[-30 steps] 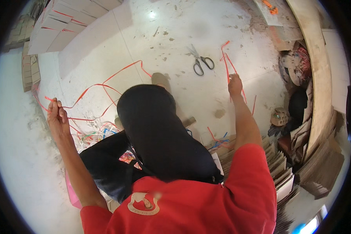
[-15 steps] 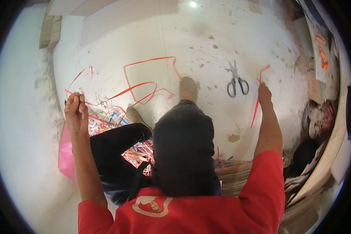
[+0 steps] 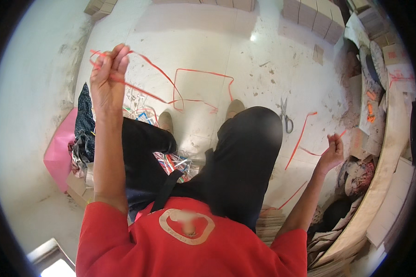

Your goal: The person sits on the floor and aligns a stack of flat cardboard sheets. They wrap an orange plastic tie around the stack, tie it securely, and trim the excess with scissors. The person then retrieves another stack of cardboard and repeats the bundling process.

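My left hand (image 3: pixel 109 76) is raised at the left with its fingers pinched on a red plastic strap (image 3: pixel 143 91). The strap loops around the fingertips and trails toward the floor, where a long red strap (image 3: pixel 203 72) lies in a bent loop by my feet. Off to the right, my right hand (image 3: pixel 332 154) is closed on a thin red strip (image 3: pixel 309 153), whose other end pokes out above the fingers. A separate red strip (image 3: pixel 296 144) lies on the floor beside that hand. Beyond my right knee lie scissors (image 3: pixel 284 111) with dark handles, touched by neither hand.
Cut straps in many colours (image 3: pixel 182 166) are heaped under and beside my left leg, near a pink sheet (image 3: pixel 60 147). Stacked cardboard (image 3: pixel 270 224) stands by my right hip. A wooden edge (image 3: pixel 356 217) and clutter run along the right. Cardboard stacks (image 3: pixel 314 16) stand at the far side.
My left hand has moved forward, lifting the strap. My right hand has drawn back and outward; the red strip that ran past it now lies apart on the floor. The view has shifted.
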The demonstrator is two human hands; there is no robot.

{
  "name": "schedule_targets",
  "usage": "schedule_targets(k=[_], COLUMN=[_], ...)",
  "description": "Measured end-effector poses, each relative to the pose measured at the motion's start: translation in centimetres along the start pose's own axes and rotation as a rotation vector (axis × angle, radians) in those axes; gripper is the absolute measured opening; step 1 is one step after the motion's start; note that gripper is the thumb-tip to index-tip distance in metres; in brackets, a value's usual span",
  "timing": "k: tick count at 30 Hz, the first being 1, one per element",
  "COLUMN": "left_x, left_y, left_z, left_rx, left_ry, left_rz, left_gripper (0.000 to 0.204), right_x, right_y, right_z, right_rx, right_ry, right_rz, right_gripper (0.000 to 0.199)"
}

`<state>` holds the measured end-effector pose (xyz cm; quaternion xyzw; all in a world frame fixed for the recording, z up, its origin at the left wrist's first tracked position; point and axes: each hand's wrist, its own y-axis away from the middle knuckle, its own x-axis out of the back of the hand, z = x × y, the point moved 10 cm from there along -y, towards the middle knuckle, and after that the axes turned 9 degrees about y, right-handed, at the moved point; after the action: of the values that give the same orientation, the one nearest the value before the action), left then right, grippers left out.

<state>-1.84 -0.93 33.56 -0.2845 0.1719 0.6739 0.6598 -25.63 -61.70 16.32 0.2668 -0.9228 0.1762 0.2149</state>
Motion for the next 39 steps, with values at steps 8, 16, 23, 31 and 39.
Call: schedule_targets(k=[8, 16, 23, 31, 39], left_x=[-3.1, -3.9, 1.5, 4.3, -3.2], left_y=[4.7, 10.8, 11.9, 13.7, 15.3], left_z=[4.8, 4.8, 9.3, 15.6, 15.9], left_rx=[-0.217, -0.188, -0.254, -0.294, -0.55], left_ry=[0.213, 0.341, 0.252, 0.088, -0.995], left_rz=[-0.015, 0.049, 0.229, 0.323, 0.255], left_gripper=[0.007, 0.005, 0.007, 0.016, 0.007], right_x=[-10.4, -18.9, -17.7, -15.8, -10.8], right_y=[9.9, 30.1, 27.6, 24.4, 27.5], right_z=[-32.0, -39.9, -36.7, -35.2, -45.0], right_rx=[0.174, 0.101, 0.203, 0.327, 0.66], right_ry=[-0.702, -0.636, -0.517, -0.36, -0.658], right_rz=[-0.527, -1.143, -1.027, -1.015, -0.625], right_gripper=[0.023, 0.021, 0.013, 0.015, 0.014])
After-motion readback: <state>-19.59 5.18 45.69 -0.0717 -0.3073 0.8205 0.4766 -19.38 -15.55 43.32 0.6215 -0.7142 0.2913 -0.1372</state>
